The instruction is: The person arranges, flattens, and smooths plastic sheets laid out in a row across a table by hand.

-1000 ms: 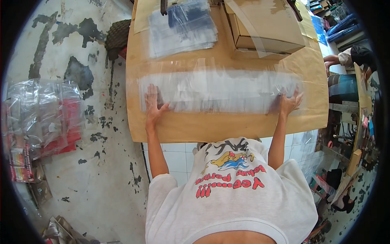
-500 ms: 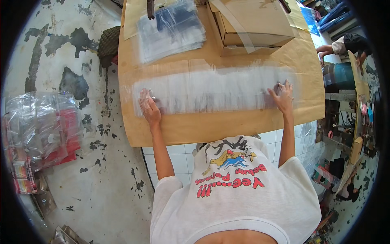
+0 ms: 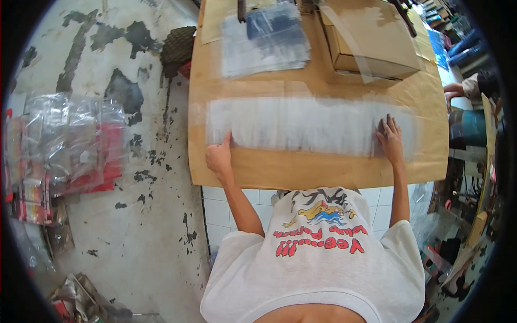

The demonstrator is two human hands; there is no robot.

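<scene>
Plastic sleeves (image 3: 318,126) lie in a row ahead, at twelve o'clock; the right hand (image 3: 392,141), at their four, rests spread, gripping nothing; the left hand (image 3: 219,157), at eight, curls, hold unclear. Light, even pressure should prevent bunching.

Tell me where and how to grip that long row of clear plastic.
Probably best to pinch the plastic row along its near edge, toward the left end, coming low over the table from its front: the row lies flat, with that long edge facing front. The left hand is at that end; the right hand touches the right end.
</scene>
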